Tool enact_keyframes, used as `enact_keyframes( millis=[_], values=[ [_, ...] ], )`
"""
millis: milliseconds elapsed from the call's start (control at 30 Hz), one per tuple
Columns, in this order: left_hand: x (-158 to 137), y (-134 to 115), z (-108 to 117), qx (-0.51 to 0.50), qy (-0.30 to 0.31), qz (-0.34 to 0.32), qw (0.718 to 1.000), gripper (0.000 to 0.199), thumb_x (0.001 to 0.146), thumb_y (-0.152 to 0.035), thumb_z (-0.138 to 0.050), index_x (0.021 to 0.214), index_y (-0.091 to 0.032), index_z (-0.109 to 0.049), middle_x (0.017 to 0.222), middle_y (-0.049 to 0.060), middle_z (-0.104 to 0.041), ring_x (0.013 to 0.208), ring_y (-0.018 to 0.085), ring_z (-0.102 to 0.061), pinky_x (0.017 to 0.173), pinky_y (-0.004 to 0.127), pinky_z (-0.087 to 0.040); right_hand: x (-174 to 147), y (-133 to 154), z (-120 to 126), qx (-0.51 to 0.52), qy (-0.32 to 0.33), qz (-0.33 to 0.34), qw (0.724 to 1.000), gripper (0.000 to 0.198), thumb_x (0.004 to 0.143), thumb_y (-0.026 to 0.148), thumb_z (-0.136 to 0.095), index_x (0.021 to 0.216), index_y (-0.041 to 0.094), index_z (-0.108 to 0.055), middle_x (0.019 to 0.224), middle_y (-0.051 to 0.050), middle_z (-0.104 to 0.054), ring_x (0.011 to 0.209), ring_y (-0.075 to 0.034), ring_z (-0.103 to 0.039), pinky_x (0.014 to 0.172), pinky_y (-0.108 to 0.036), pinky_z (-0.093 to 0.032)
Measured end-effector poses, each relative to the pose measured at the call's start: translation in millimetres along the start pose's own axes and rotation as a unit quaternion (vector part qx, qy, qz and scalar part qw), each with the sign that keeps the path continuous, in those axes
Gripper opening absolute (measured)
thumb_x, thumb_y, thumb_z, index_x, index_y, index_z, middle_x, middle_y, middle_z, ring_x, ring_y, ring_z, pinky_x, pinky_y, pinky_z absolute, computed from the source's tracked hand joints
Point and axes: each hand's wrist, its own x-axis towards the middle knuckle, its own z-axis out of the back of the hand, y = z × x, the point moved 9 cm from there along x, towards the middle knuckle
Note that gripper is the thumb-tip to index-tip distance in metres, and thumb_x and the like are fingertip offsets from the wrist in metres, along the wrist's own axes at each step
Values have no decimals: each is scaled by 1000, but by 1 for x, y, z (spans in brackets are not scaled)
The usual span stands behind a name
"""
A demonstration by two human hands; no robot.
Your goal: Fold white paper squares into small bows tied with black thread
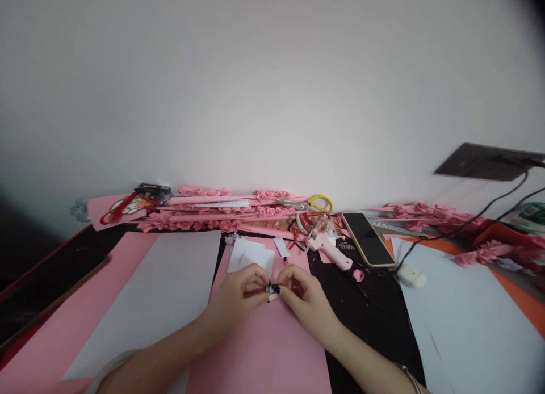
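My left hand (242, 292) and my right hand (304, 300) meet at the middle of a pink paper sheet (259, 348). Thumb and fingertips of both are pinched together on a tiny pale piece (269, 289), mostly hidden by the fingers, so its kind is unclear. Dark and light nails show around it. Just beyond my left hand lie small white paper squares (258, 255), overlapping each other. A narrow white paper strip (281, 247) rests to their right.
Along the wall lie pink paper flower stems (200, 218) and yellow-handled scissors (306, 204). A pink glue gun (330, 249), a phone (369, 239) and a white plug adapter (411, 276) with a black cable are to the right. Large white sheets (468, 320) flank the work area.
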Motion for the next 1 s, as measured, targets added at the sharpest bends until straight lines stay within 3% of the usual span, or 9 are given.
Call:
enact_keyframes(
  millis=[300,800,1000],
  values=[
    [-1,-1,2,4,-24,14,1000,12,66,-8,-63,70,-17,-55,66,-4,-64,67,11,-61,64,21,-44,1,-9,2,38,-20,-54,998,19,75,23,-58,61,16,-47,53,6,-37,49,-9,-30,47,-22,-23],
    [-2,1,4,15,-27,18,999,11,66,-9,-63,70,-17,-56,66,-3,-65,67,12,-61,62,20,-43,1,-20,-5,124,16,-105,987,32,72,38,-63,61,19,-41,45,10,-32,40,-5,-23,40,-20,-15],
    [-4,-1,2,33,-19,25,999,10,66,-10,-63,69,-17,-56,65,-3,-64,64,11,-59,59,20,-40,-1,-27,-12,182,59,-132,973,34,72,41,-65,62,18,-41,41,11,-35,36,-4,-22,37,-19,-13]
  ],
)
